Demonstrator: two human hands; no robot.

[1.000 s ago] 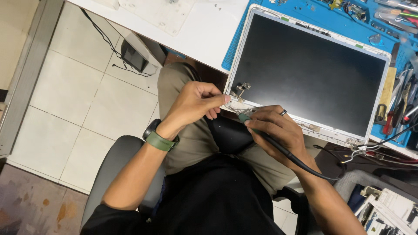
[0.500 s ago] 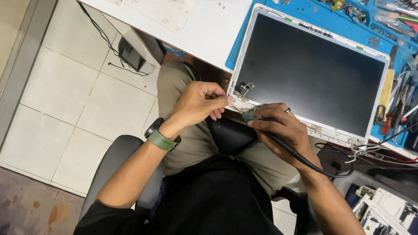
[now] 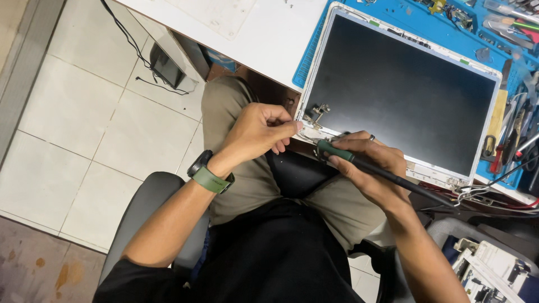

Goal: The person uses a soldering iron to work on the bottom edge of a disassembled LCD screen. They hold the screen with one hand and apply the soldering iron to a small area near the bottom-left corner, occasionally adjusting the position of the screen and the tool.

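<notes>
A laptop screen panel (image 3: 404, 92) with a white frame lies on a blue mat (image 3: 314, 47) at the desk's near edge. My left hand (image 3: 255, 134), with a green watch on its wrist, pinches at the panel's near left corner beside a metal hinge (image 3: 315, 114). My right hand (image 3: 368, 168) grips a soldering iron (image 3: 359, 163) with a green collar and a black handle; its tip points at that same corner. The iron's black cable runs off to the right.
Hand tools (image 3: 511, 134) lie along the mat's right side. A white desk top (image 3: 241, 28) stretches to the left. Below it are a tiled floor, cables and a dark box (image 3: 165, 67). I sit on a grey chair (image 3: 151, 196).
Both hands stay at the panel's near left corner. The view has shifted slightly, and the iron's tip has edged closer to the hinge.
</notes>
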